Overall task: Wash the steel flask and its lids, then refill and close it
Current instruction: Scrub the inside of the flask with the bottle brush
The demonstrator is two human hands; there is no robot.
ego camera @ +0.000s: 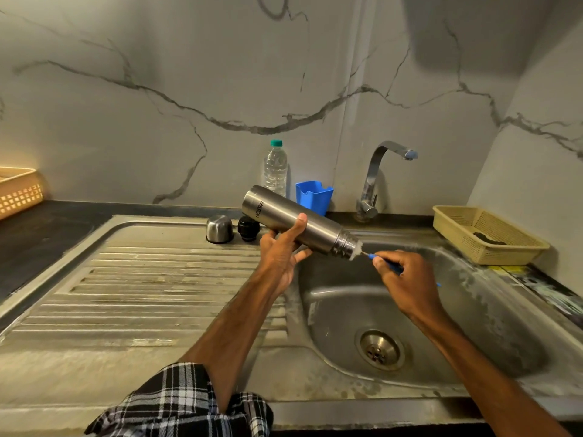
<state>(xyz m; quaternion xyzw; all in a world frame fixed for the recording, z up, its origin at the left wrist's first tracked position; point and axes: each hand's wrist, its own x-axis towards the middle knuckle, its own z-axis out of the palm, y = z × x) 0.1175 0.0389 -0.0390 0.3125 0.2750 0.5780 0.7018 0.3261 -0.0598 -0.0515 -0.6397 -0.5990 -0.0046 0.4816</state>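
Fingers (302, 219) of left hand (280, 255) wrap flask (321, 230), mouth tilted over sink (473, 310). Right hand (407, 279) pinches brush (391, 265) at mouth. Inside scrub underway. Cap (220, 228), stopper (248, 228) likely unwashed. Rinse, refill, closing left.

only one word reads clearly for you: "milton", in dark capitals on the side of the steel flask (318, 230) that your left hand (280, 253) grips above the left rim of the sink (347, 298). the letters run around the body near the flask's closed base, the end pointing up and away from the sink, so from where you look they stand turned sideways. just beyond the sink's right rim lies a yellow printed strip (506, 269); its marks are too blurred to read.
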